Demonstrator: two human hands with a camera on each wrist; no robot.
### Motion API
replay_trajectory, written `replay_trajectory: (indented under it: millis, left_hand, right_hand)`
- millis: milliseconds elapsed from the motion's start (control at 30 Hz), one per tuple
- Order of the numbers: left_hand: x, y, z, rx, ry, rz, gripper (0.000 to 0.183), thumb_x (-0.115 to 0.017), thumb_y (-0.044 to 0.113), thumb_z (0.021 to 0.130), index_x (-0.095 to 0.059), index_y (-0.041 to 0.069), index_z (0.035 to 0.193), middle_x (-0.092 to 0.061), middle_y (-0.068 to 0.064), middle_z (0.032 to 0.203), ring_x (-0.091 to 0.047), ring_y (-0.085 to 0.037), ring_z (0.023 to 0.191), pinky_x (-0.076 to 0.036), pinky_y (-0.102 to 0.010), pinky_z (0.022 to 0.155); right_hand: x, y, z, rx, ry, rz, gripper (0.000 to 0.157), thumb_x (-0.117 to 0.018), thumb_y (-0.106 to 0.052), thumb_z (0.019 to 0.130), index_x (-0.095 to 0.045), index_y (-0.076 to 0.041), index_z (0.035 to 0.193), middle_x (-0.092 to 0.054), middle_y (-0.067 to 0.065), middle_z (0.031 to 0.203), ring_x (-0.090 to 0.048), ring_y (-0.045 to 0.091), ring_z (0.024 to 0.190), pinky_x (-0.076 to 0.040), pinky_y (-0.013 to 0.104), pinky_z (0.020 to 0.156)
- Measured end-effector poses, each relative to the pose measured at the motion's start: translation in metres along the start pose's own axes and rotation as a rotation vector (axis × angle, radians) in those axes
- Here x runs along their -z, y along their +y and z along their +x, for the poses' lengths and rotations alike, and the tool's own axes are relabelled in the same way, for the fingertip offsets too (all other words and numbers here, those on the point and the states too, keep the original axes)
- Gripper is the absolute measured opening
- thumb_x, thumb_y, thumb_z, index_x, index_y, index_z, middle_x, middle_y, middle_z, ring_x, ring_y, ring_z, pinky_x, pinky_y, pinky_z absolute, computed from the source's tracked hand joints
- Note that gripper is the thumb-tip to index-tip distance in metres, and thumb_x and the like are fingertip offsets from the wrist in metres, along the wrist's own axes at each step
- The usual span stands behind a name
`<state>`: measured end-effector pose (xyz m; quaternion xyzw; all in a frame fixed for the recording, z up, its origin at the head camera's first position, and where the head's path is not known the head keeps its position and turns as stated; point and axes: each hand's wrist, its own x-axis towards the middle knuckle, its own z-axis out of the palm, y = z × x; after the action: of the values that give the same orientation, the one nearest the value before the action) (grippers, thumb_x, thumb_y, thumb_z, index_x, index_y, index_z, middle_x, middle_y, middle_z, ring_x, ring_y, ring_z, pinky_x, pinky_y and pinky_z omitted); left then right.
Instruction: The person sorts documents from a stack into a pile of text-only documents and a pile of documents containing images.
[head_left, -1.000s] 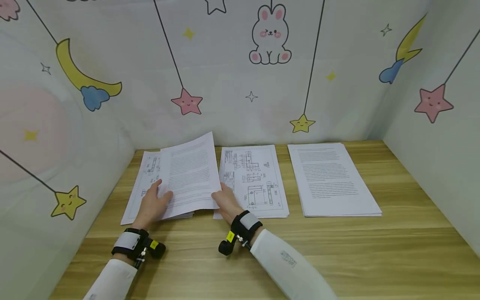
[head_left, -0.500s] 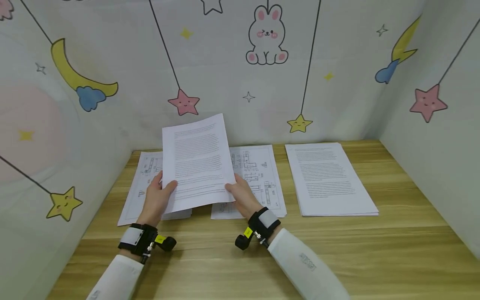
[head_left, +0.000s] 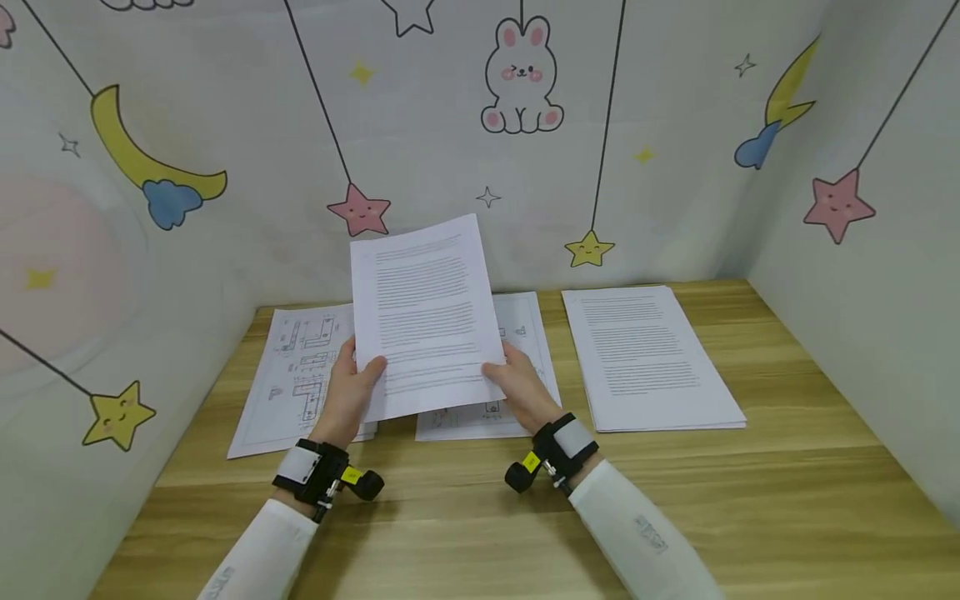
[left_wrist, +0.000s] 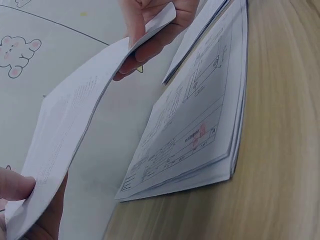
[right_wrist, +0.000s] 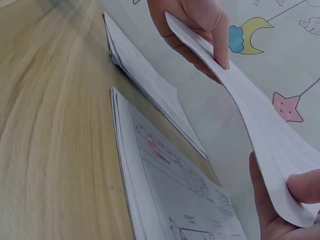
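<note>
Both hands hold up a thin stack of printed paper, tilted toward the head camera and raised over the table. My left hand grips its left edge near the bottom, thumb on the printed face and fingers behind. At the lower right edge my right hand pinches it the same way. In both wrist views the sheets bow, with the fingers under them. Behind and below lie two stacks of technical drawings: the left drawing stack and the middle drawing stack, which the held paper partly covers in the head view.
A stack of text pages lies on the right of the wooden table. A white backdrop with cartoon prints stands behind the table and along its sides. Each wrist wears a strap with a small camera.
The paper stack has been lifted off the left drawings and carried up and to the right by both hands. More of the left drawing stack shows now.
</note>
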<state>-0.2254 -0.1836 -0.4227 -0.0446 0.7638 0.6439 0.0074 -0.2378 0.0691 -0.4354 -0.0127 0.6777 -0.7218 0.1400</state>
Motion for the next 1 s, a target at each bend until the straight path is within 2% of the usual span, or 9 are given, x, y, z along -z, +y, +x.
replay_trajectory:
  millis: [167,300,433,533,633,833,933,1000]
  left_hand:
    - [-0.015,-0.003,-0.003,-0.043,-0.056,0.009,0.054,-0.039,0.015,0.106,-0.019,0.018,0.156,-0.048,-0.011,0.147,-0.053,-0.024,0.129,-0.042,-0.035,0.103]
    - [-0.031,-0.004,-0.001,-0.081,-0.121,0.022,0.059,-0.036,0.009,0.104,-0.015,0.020,0.158,-0.038,-0.011,0.156,-0.042,-0.030,0.142,-0.034,-0.048,0.116]
    - [-0.047,-0.003,0.002,-0.090,-0.160,0.037,0.062,-0.038,0.006,0.102,-0.016,0.019,0.159,-0.030,-0.010,0.162,-0.028,-0.028,0.151,-0.021,-0.050,0.124]
    - [-0.059,-0.001,0.004,-0.095,-0.164,0.050,0.060,-0.041,0.005,0.101,-0.021,0.015,0.157,-0.032,-0.010,0.161,-0.026,-0.026,0.152,-0.018,-0.048,0.125]
    - [-0.071,0.003,0.005,-0.098,-0.168,0.044,0.058,-0.043,0.003,0.100,-0.026,0.014,0.155,-0.035,-0.010,0.158,-0.030,-0.026,0.149,-0.020,-0.048,0.125]
    - [-0.093,0.009,0.006,-0.081,-0.191,0.032,0.055,-0.044,0.004,0.100,-0.031,0.010,0.153,-0.040,-0.012,0.156,-0.034,-0.026,0.147,-0.024,-0.049,0.123]
    - [-0.102,0.017,0.004,-0.068,-0.217,0.042,0.050,-0.046,0.006,0.101,-0.035,0.010,0.150,-0.048,-0.013,0.149,-0.047,-0.025,0.136,-0.035,-0.048,0.117]
    - [-0.107,0.019,0.005,-0.061,-0.238,0.045,0.047,-0.048,0.009,0.101,-0.039,0.011,0.148,-0.057,-0.013,0.140,-0.057,-0.023,0.122,-0.046,-0.041,0.106]
  right_hand:
    - [0.018,-0.007,-0.004,-0.009,0.025,-0.120,0.049,-0.052,-0.008,0.097,-0.044,-0.009,0.146,-0.061,0.012,0.135,-0.060,0.022,0.118,-0.048,0.033,0.094]
    - [0.033,-0.011,-0.006,-0.022,0.076,-0.212,0.048,-0.054,-0.012,0.097,-0.044,-0.008,0.145,-0.063,0.015,0.130,-0.061,0.023,0.111,-0.046,0.034,0.094]
    - [0.047,-0.014,-0.009,-0.034,0.097,-0.211,0.054,-0.054,-0.014,0.098,-0.037,-0.010,0.149,-0.055,0.015,0.140,-0.055,0.027,0.123,-0.042,0.043,0.106]
    - [0.058,-0.014,-0.013,-0.031,0.116,-0.192,0.055,-0.052,-0.012,0.099,-0.036,-0.010,0.151,-0.049,0.015,0.148,-0.047,0.030,0.136,-0.034,0.050,0.116]
    - [0.068,-0.014,-0.016,-0.021,0.157,-0.217,0.052,-0.052,-0.012,0.098,-0.040,-0.008,0.149,-0.048,0.015,0.149,-0.044,0.030,0.140,-0.033,0.051,0.118]
    - [0.091,-0.012,-0.021,-0.001,0.207,-0.258,0.051,-0.051,-0.012,0.099,-0.040,-0.009,0.149,-0.052,0.016,0.144,-0.048,0.031,0.134,-0.037,0.052,0.114]
    - [0.104,-0.012,-0.026,0.004,0.218,-0.266,0.052,-0.049,-0.010,0.100,-0.038,-0.007,0.150,-0.051,0.018,0.145,-0.048,0.031,0.133,-0.035,0.051,0.114]
    - [0.113,-0.013,-0.030,0.011,0.218,-0.269,0.053,-0.047,-0.009,0.100,-0.036,-0.006,0.151,-0.049,0.018,0.147,-0.046,0.030,0.134,-0.033,0.050,0.116]
